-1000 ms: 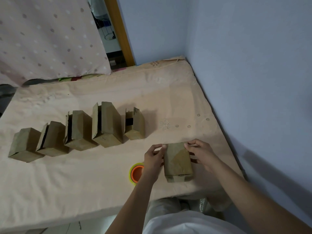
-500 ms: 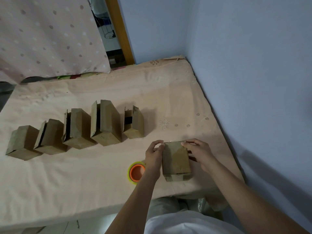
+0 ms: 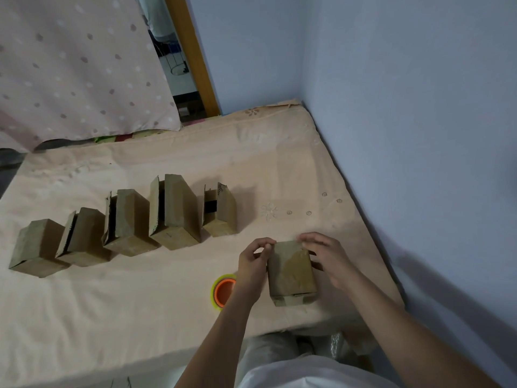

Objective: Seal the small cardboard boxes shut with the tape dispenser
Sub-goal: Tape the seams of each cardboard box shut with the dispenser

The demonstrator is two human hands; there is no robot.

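One small box (image 3: 291,271) stands near the front edge of the bed (image 3: 167,317), held between both hands. The left hand (image 3: 251,268) curls its fingers against the box's left side and far top corner, and the right hand (image 3: 326,257) wraps the right side with fingertips on the far top edge, so both are gripping it. A shiny strip appears to run over its top and down the near face, which suggests this box is already taped or close to it, though the blur makes that uncertain. The tape roll (image 3: 223,291), orange inside a yellow-green rim, lies flat on the bed just left of the box, partly hidden by the left wrist; neither hand holds it. Farther back, a row of five boxes (image 3: 126,222) waits. Four of them show gaping flaps with dark gaps; the leftmost box (image 3: 37,247) looks closed, but whether it is taped cannot be told. By that reading, most of the job remains: at least four boxes need closing and taping.
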